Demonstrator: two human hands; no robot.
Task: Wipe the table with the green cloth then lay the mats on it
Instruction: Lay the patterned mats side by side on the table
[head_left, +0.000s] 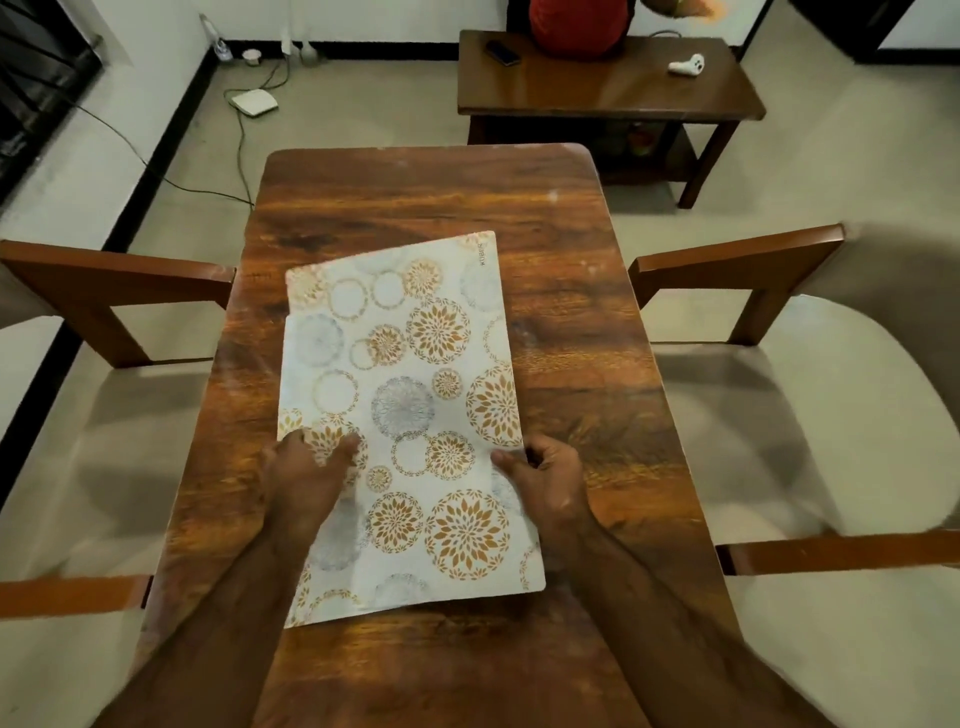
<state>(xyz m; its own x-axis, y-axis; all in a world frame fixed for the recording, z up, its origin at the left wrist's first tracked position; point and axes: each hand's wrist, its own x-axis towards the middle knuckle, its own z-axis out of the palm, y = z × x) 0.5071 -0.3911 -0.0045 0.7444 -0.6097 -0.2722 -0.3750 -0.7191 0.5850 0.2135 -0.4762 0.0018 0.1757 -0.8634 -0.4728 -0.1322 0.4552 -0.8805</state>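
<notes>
Two white mats with gold and grey flower circles lie stacked on the wooden table (571, 322). The upper mat (415, 441) sits slightly askew over the lower mat (317, 286), whose far left corner shows beyond it. My left hand (306, 473) rests on the upper mat's left edge, thumb and fingers pinching it. At the upper mat's right edge, my right hand (545, 473) grips the mat with curled fingers. No green cloth is in view.
Wooden chairs with pale seats stand at the left (93, 415) and right (810, 405) of the table. Beyond the table is a low wooden side table (613, 98) with a phone (503, 53) and a white device (687, 65). Cables run across the floor at far left.
</notes>
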